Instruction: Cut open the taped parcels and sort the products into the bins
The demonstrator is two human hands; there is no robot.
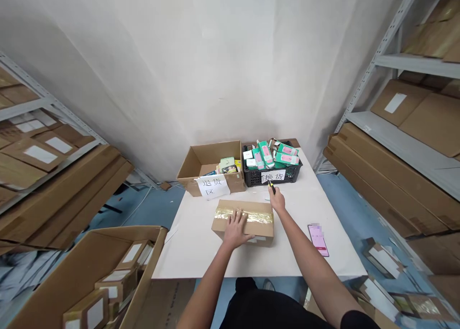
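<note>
A taped cardboard box [230, 208] lies on the white table [187, 252], with a strip of shiny clear tape along its top. My left hand [235, 229] rests on the box with its fingers spread over the top and the tape. Just past the box's right end, my right hand [276, 200] is closed around a yellow and black utility knife [272, 187]. The knife points away from me, towards the black crate; whether its blade is out is too small to tell.
Behind the box stand an open carton [201, 156] with small packages and a black plastic crate [255, 178] of green boxes, both with paper signs. A phone [318, 240] lies at right. A big carton [86, 252] of parcels stands left; loaded shelves [417, 63] flank the table.
</note>
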